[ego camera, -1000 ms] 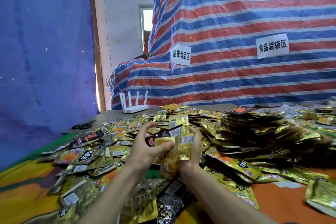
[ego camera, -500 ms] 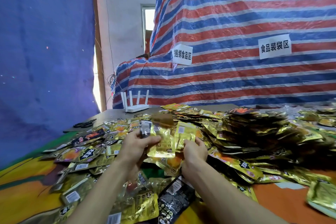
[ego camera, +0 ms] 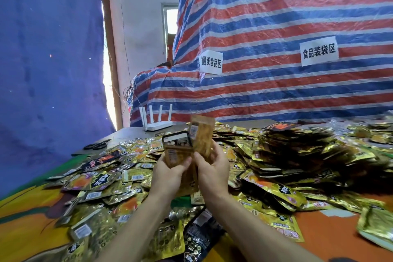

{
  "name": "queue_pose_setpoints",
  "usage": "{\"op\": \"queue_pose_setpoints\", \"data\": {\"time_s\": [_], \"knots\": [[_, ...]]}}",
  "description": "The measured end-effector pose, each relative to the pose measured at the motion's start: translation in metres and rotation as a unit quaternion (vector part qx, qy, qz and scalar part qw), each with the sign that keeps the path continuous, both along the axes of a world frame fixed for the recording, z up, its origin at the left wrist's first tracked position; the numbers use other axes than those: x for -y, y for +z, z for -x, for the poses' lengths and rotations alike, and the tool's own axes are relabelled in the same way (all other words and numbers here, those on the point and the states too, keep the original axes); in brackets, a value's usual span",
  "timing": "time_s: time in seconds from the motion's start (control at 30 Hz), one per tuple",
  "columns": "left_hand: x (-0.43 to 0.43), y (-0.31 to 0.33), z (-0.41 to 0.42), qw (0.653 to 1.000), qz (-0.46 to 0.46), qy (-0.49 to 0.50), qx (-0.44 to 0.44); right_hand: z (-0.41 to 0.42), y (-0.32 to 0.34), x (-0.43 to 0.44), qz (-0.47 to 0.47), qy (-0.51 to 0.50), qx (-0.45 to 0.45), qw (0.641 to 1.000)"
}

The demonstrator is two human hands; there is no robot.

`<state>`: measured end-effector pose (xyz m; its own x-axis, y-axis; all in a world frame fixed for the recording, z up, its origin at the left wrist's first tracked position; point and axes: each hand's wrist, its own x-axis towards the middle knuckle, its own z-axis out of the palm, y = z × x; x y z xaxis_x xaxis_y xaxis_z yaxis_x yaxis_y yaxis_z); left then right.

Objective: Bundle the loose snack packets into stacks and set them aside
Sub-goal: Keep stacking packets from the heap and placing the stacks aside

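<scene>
Left hand [ego camera: 168, 176] grips small upright stack of gold foil snack packets [ego camera: 177, 152], raised above near-centre litter, likely to square edges. Right hand [ego camera: 213, 169] pinches single gold foil packet [ego camera: 202, 137] just right of stack, apparently to add it. Loose gold packets [ego camera: 287, 155] heaped far right.

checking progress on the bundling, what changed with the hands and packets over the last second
A second ago both hands held one fanned bunch together; then they parted. Now the left hand holds a small stack of packets upright, and the right hand holds a gold packet just behind it, its top higher than before. The loose pile, router and scissors stayed put.
</scene>
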<state>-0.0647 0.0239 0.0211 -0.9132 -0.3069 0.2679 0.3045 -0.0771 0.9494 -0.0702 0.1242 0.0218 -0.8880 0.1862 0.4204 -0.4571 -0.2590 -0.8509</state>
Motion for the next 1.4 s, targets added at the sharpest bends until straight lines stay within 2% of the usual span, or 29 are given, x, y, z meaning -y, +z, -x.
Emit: {"op": "queue_pose_setpoints", "data": {"time_s": [0.07, 0.23, 0.33, 0.5, 0.6, 0.7, 0.83, 0.93, 1.0, 1.1, 1.17, 1.27, 1.33, 1.4], "knots": [[0.007, -0.003, 0.001, 0.998, 0.066, 0.021, -0.005, 0.001, -0.003, -0.001, -0.017, 0.034, 0.032, 0.999], [0.012, -0.011, -0.002, 0.989, 0.137, -0.049, 0.04, 0.002, -0.003, -0.011, -0.097, 0.108, 0.103, 0.984], [0.012, -0.008, -0.005, 0.992, 0.109, -0.063, 0.008, 0.003, 0.0, -0.014, -0.108, 0.126, 0.094, 0.982], [0.005, -0.009, -0.007, 0.996, 0.061, -0.063, -0.034, 0.005, 0.002, -0.014, -0.054, 0.13, 0.082, 0.987], [-0.003, -0.018, -0.003, 0.991, 0.083, -0.1, 0.001, 0.0, -0.008, -0.002, -0.018, 0.135, 0.111, 0.984], [-0.004, -0.019, -0.002, 0.989, 0.103, -0.107, 0.021, 0.0, -0.009, 0.002, -0.014, 0.1, 0.097, 0.99], [-0.007, -0.021, -0.005, 0.985, 0.14, -0.08, -0.057, 0.001, -0.005, 0.004, -0.043, 0.031, 0.043, 0.998], [-0.008, -0.019, -0.007, 0.983, 0.148, -0.044, -0.104, 0.0, -0.001, 0.0, -0.015, 0.046, 0.041, 0.998], [-0.004, -0.016, -0.01, 0.983, 0.16, -0.067, -0.058, 0.001, -0.002, -0.004, -0.026, 0.078, 0.085, 0.993], [0.002, -0.017, -0.015, 0.964, 0.193, -0.18, 0.024, 0.003, -0.006, -0.008, -0.047, 0.116, 0.114, 0.986], [0.001, -0.016, -0.018, 0.956, 0.205, -0.209, 0.014, 0.003, -0.004, -0.007, -0.052, 0.123, 0.116, 0.984], [-0.003, -0.012, -0.019, 0.962, 0.221, -0.149, -0.056, 0.003, 0.001, -0.004, -0.011, 0.129, 0.106, 0.986], [-0.003, -0.007, -0.017, 0.978, 0.171, -0.07, -0.095, 0.001, 0.003, -0.002, 0.021, 0.125, 0.106, 0.986], [-0.001, -0.003, -0.013, 0.988, 0.101, 0.005, -0.119, 0.003, -0.001, 0.001, 0.014, 0.126, 0.128, 0.984]]}}
